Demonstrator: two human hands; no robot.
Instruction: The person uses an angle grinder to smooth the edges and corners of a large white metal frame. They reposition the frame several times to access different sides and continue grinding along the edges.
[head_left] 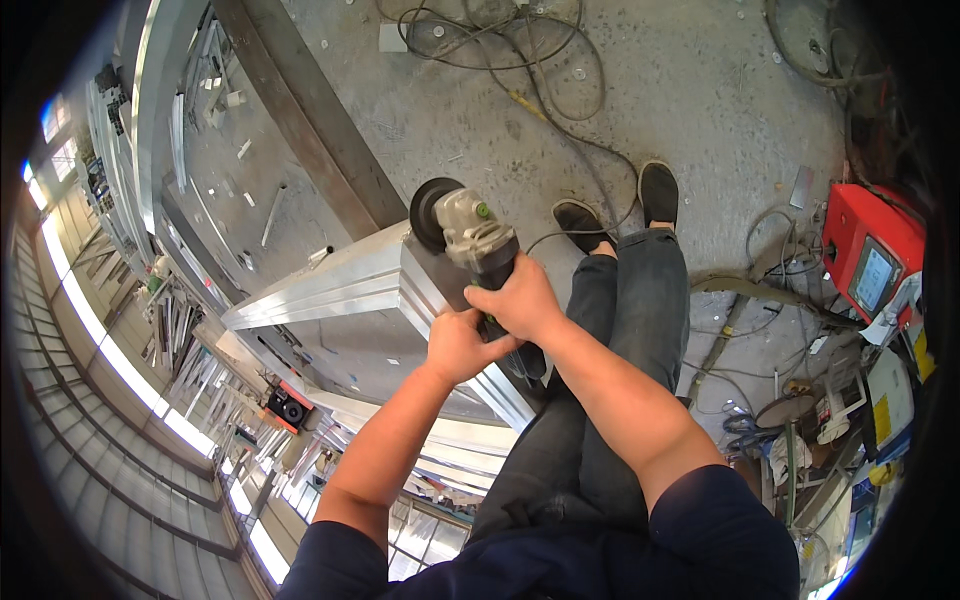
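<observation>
An angle grinder (pixel 478 232) with a grey metal head and a dark body is in both my hands. My right hand (pixel 522 300) wraps round the body just behind the head. Lower down, my left hand (pixel 462 345) closes on the same body from the left; part of its grip is hidden. The dark disc (pixel 428 212) faces left, at the corner of a silvery ribbed metal frame (pixel 330 290). From this angle I cannot tell whether disc and frame touch. The frame's near side runs under the grinder toward my legs.
A brown steel beam (pixel 310 120) lies beyond the frame. Loops of cable (pixel 540 60) cross the concrete floor, one passing by my shoes (pixel 657 190). At right stands a red machine with a screen (pixel 872 255), cluttered tools below it. Metal lengths (pixel 185 330) are stacked at left.
</observation>
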